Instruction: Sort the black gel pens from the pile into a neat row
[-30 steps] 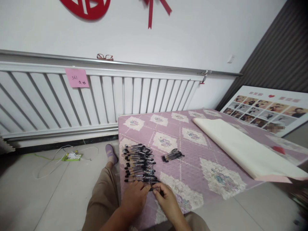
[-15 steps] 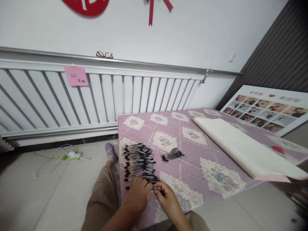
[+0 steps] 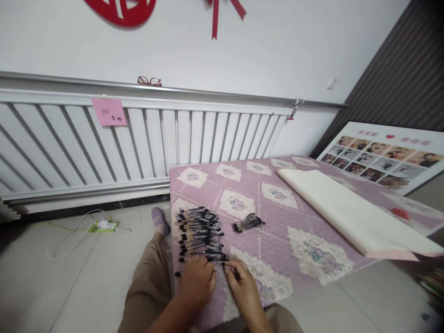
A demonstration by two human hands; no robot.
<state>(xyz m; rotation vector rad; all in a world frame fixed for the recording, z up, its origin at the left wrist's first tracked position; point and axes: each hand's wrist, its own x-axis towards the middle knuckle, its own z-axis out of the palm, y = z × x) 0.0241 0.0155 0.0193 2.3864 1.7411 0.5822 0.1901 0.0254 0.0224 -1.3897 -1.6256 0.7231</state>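
My left hand [image 3: 197,282] and my right hand [image 3: 243,287] rest close together at the near edge of a table under a purple patterned cloth [image 3: 277,217]. Both are curled around one pen [image 3: 177,274], whose black tip sticks out left of my left hand. My right fingers pinch its other end. Just beyond my hands lies a big heap of black-and-clear pens [image 3: 199,231]. A small bunch of pens [image 3: 248,223] lies apart to the right of that heap.
A long cream paper roll [image 3: 347,215] lies across the table's right side. A white radiator [image 3: 138,138] with a pink note [image 3: 108,111] and red glasses [image 3: 149,81] lines the wall. A photo board [image 3: 385,157] leans at right. Cables and a power strip [image 3: 102,225] lie on the floor.
My hands have shifted slightly towards me, and a pen's black tip now pokes out left of my left hand. The heaps of pens have not moved.
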